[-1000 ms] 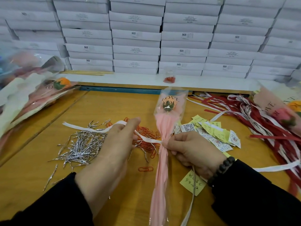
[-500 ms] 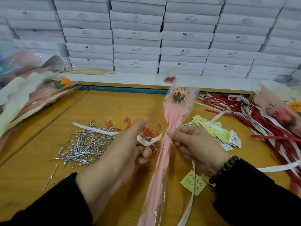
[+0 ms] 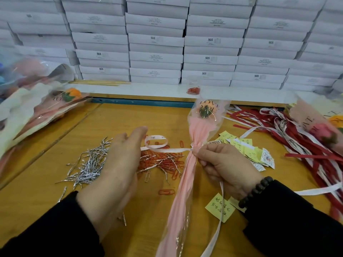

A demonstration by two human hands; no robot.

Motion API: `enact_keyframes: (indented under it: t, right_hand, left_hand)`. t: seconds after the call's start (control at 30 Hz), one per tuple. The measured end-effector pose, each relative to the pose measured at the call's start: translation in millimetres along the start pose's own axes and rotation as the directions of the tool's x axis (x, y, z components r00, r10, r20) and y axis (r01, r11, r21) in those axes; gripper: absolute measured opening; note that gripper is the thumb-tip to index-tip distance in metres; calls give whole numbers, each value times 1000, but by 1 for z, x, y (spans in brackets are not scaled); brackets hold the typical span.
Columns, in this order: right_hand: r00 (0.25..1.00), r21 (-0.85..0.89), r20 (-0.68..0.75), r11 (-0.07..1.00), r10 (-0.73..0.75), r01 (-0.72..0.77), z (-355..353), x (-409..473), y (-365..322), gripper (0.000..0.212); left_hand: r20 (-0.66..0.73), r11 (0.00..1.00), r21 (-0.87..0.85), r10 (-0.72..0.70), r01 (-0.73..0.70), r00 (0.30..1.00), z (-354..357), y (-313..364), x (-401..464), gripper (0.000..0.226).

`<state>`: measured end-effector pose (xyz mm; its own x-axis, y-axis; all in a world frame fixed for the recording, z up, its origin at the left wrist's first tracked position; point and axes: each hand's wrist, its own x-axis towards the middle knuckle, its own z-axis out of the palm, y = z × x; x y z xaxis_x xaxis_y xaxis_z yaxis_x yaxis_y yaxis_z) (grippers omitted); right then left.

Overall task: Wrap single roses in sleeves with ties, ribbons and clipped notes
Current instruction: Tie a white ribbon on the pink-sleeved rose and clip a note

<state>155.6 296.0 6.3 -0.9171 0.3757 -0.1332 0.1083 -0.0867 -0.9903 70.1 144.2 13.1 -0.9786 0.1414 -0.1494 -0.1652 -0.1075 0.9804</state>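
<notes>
Above the middle of the wooden table [image 3: 163, 223] I hold the sleeved rose [image 3: 193, 160], its head tilted away from me and its tail running back toward my lap. It looks nearly weightless, I judge: soft pink paper inside crinkly clear film that is slick and springs open unless pinched, so the gathered neck is the only sound place to grip it. My right hand [image 3: 225, 167] is closed on that neck, thumb and forefinger clamped over the crossing of the white ribbon [image 3: 167, 150], whose other end trails down past my wrist. My left hand [image 3: 118, 167] floats just left of the sleeve, palm turned inward, fingers straight and spread, gripping nothing; the ribbon's free end curls in a loop near its fingertips. Silver twist ties [image 3: 89, 164] and red paper clips [image 3: 163, 162] lie scattered beneath, yellow notes [image 3: 220, 208] to the right.
</notes>
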Motion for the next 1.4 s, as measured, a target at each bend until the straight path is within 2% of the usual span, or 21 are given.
enact_keyframes:
  t: [0.1,0.2,0.27,0.33,0.4,0.5,0.57,0.67,0.73,0.8,0.9,0.97,1.07,1.27,1.4]
  right_hand:
    - [1000,3,-12,1000,5,-5,0,1,1,36]
    - [1000,25,12,1000,-4,4,1,0,1,36]
    - [999,35,50,999,-10,8,2,-1,0,36]
    - [995,41,95,999,-10,6,4,-3,-1,35]
    - [990,30,138,1000,1,-5,6,-5,-3,34]
    - [980,-21,193,999,39,-35,9,-7,-2,34]
    - [975,-75,213,996,67,-52,11,-9,-1,33]
    - [972,-158,212,985,98,-65,12,-10,-2,36]
    - [973,-202,202,977,116,-74,12,-11,-2,39]
    - [970,-244,202,966,133,-81,13,-12,-2,38]
    - [964,-293,219,953,148,-79,16,-13,-2,34]
    - [962,-306,225,948,158,-84,17,-14,-2,33]
    - [954,-373,239,924,183,-84,17,-14,-2,37]
    - [942,-625,273,780,195,20,11,-15,-13,16]
    - [952,-742,257,665,165,85,2,-15,-23,28]
  left_hand:
    - [49,999,36,32,-34,998,3,-1,-8,23]
    - [273,994,87,-83,61,958,6,-4,-13,36]
    - [446,961,245,-231,130,865,8,-1,-17,48]
    - [528,937,325,-295,132,797,9,-4,-19,55]
    - [529,963,239,-239,127,814,11,-12,-19,54]
    - [403,995,-3,-90,100,911,12,-20,-14,26]
    - [305,993,-102,-25,59,952,11,-22,-10,12]
    - [230,989,-26,146,-144,962,8,-23,-5,25]
    - [216,951,36,294,-309,931,7,-20,-5,32]
    - [272,911,58,378,-407,885,7,-17,-7,33]
    - [405,879,94,395,-468,824,8,-14,-13,24]
    - [476,868,113,379,-483,793,8,-14,-15,25]
    - [499,854,183,346,-487,794,6,-16,-12,25]
    - [577,748,406,237,-526,782,3,-18,-8,35]
    - [591,707,467,197,-531,782,3,-19,-9,33]
